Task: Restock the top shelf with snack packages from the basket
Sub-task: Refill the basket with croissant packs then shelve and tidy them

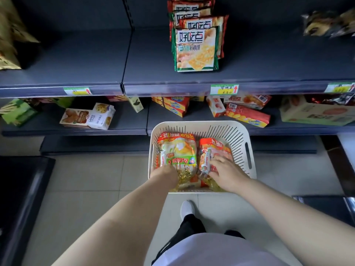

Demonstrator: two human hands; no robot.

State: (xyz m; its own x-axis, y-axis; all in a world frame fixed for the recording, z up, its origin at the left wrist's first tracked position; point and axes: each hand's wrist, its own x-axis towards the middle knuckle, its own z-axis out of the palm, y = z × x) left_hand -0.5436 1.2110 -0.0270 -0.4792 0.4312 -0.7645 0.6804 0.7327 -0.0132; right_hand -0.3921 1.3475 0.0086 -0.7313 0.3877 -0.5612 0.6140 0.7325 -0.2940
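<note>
Two snack packages (177, 162) could be dropped or crushed on the lift to the top shelf (269, 64), since slick film is being taken only at its near end. In the basket (240, 135), the left package (176, 146) stretches away beyond the left hand (165, 173), whose fingers are hidden, so its grip cannot be told; the right package (209, 148) lies under the right hand (226, 169), whose fingers are spread across the wrapper.

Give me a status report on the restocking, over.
Left grip holds left package in basket. Right grip on right package, hold unclear. Top shelf has room beside cracker stack. Nothing blocking.
</note>
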